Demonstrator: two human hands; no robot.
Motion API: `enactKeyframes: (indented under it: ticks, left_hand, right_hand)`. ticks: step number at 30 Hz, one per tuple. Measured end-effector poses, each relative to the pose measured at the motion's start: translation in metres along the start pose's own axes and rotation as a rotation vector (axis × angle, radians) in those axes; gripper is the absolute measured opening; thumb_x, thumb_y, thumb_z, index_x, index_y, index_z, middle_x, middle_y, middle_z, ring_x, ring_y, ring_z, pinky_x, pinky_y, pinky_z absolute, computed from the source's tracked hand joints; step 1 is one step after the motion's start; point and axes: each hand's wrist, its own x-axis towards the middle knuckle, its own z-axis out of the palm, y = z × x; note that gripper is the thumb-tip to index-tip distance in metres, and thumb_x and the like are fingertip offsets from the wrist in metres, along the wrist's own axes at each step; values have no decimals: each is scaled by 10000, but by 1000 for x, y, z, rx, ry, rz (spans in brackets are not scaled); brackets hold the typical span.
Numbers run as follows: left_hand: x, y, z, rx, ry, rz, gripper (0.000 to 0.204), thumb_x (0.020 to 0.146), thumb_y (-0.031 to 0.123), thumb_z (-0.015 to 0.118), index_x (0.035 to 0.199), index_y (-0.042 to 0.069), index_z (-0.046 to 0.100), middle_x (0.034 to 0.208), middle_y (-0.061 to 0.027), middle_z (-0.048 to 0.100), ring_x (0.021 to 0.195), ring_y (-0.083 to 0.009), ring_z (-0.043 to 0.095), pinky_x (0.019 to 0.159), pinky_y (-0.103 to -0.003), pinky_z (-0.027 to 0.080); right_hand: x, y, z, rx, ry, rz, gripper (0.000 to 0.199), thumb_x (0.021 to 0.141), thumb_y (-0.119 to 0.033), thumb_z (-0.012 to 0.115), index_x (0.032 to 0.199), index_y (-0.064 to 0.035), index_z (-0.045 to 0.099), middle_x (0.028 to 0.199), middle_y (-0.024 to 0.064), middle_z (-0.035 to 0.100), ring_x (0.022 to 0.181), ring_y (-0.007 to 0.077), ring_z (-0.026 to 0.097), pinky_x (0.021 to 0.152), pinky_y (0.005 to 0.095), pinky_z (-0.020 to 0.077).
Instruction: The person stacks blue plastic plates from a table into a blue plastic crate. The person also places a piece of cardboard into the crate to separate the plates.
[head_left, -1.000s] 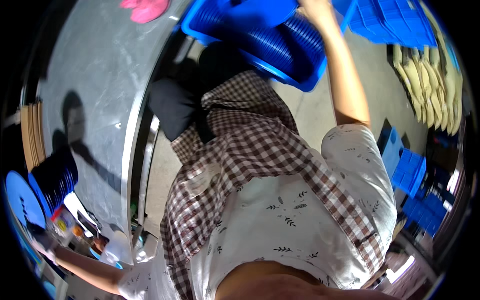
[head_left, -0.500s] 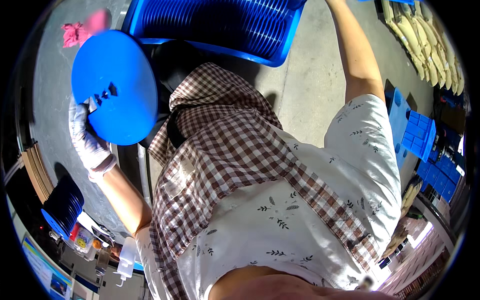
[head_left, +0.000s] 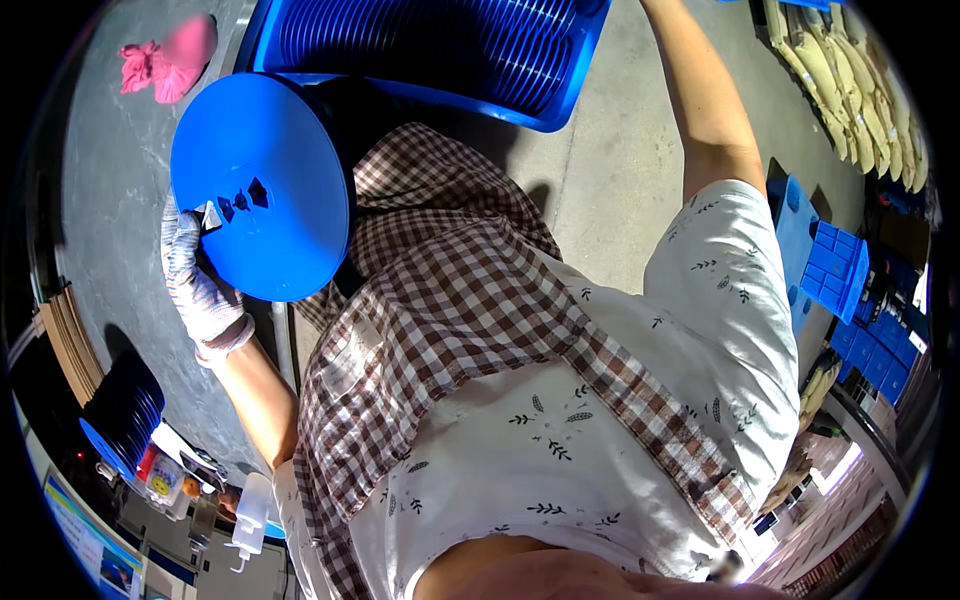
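Observation:
My left hand (head_left: 205, 285), in a pale striped knit glove, grips the left edge of a round blue plastic reel (head_left: 270, 220). The fingers are partly hidden behind the reel. Its flat face is turned up toward me, with dark cut-outs around the centre and a small pale patch by my fingers. The reel is held above the edge of the grey worktop. A blue crate (head_left: 470, 108) with rows of thin curved blue edges inside lies just beyond it. My right forearm (head_left: 705, 90) is bare and stretches past the top edge, where the hand is out of view.
A pink cloth bundle (head_left: 165, 65) lies on the grey worktop (head_left: 110, 200). Nearer on the left stand a stack of blue reels (head_left: 125, 415), brown cardboard (head_left: 72, 345) and a white squeeze bottle (head_left: 252, 510). To the right are blue bins (head_left: 838, 270) and hanging cream-coloured bags (head_left: 840, 90).
My left hand and the reel have shifted right and slightly nearer, uncovering more of the pink bundle. The right arm has moved slightly left.

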Motion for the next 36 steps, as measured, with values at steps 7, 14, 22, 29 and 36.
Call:
enactKeyframes:
  ticks: [7,14,22,29,36]
  left_hand:
    - [0,-12,6,14,47,-48,587,930,245,681,1427,-23,522,1376,-171,604,1262,-299,570,1112,-445,431]
    - [12,-18,29,3,-68,-39,485,954,165,633,1381,-49,548,1268,-178,658,1152,-283,645,1010,-421,533]
    - [59,-50,119,-257,-355,-91,436,1023,190,561,1401,-24,522,1318,-176,625,1221,-287,617,1064,-419,497]
    - [40,-54,138,-115,-570,-6,487,1037,253,542,1443,-8,476,1382,-190,588,1259,-329,595,1100,-454,462]
    - [-3,-91,88,-149,-278,-281,378,1054,190,533,1364,-25,547,1246,-185,672,1116,-251,687,978,-341,561]
  right_hand:
    - [-11,55,115,42,-32,101,261,830,-290,642,870,-61,762,909,216,736,861,378,729,799,470,587]
    - [-43,-32,27,97,58,43,491,907,-372,662,1288,-62,655,1084,249,719,981,378,717,800,464,596]
    - [-103,-190,-156,952,-336,-473,496,956,-210,635,1412,-39,539,1232,175,664,1065,239,649,887,310,538]
    - [-8,-71,-143,305,-96,-285,454,818,-126,736,1261,-51,675,1114,167,740,1025,260,702,932,363,537]
    - [86,70,-3,-552,-335,-59,275,751,-152,664,976,-38,775,1025,228,730,945,361,725,819,438,586]
